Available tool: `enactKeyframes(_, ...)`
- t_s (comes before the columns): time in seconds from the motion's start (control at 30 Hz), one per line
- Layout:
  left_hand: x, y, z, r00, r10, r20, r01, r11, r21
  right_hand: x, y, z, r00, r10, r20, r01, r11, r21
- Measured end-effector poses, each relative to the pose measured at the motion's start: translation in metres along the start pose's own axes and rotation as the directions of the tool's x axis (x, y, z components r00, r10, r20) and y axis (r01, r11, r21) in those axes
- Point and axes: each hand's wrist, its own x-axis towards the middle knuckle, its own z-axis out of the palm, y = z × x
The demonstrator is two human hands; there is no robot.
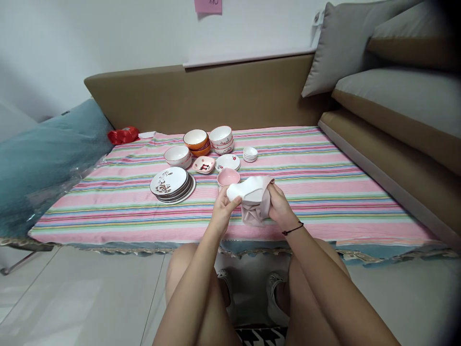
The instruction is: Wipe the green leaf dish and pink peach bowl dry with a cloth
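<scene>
My left hand (222,211) grips the left side of a white ceramic dish (248,189) with an uneven outline, thumb on the near edge. At the dish's right end, my right hand (279,205) is closed on a pale pink-grey cloth (254,215), which wraps that end and hangs below it. Just behind the dish stands a pink bowl (228,177). Beyond it are small white plates with red flowers (226,162) and a squarish pink dish (204,165). A stack of tiny white dishes (250,154) sits farther back.
Patterned plates (169,181) are stacked at left on the striped cloth (324,192). Behind them stand a white bowl (177,154), orange bowls (196,139) and flowered white bowls (221,137). Cushions (399,96) pile up at right; a red bundle (123,135) lies back left.
</scene>
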Motion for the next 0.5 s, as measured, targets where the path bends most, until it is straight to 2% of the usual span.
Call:
enactKeyframes(0.1,0.0,0.0,0.001,1.0,-0.018,-0.023,0.018,0.999,-0.034,0.004,0.0,-0.002,1.0,-0.017,-0.024,0.017,1.0,0.004)
enactKeyframes(0.2,0.002,-0.002,0.0,0.995,-0.051,-0.087,0.038,0.989,-0.143,0.003,-0.004,-0.001,1.0,0.002,-0.003,-0.002,0.999,0.048)
enactKeyframes(0.3,0.005,-0.003,-0.002,0.988,-0.062,-0.144,0.028,0.974,-0.227,-0.001,-0.009,0.002,0.997,0.019,0.074,-0.023,0.998,0.056)
enactKeyframes(0.4,0.008,-0.002,-0.004,0.985,-0.04,-0.167,-0.009,0.959,-0.284,-0.007,-0.013,0.005,0.984,0.004,0.177,-0.006,1.0,0.013)
enactKeyframes(0.5,0.009,0.001,-0.005,0.981,-0.043,-0.188,-0.021,0.945,-0.328,-0.009,-0.014,0.005,0.973,-0.003,0.232,0.01,0.999,-0.03)
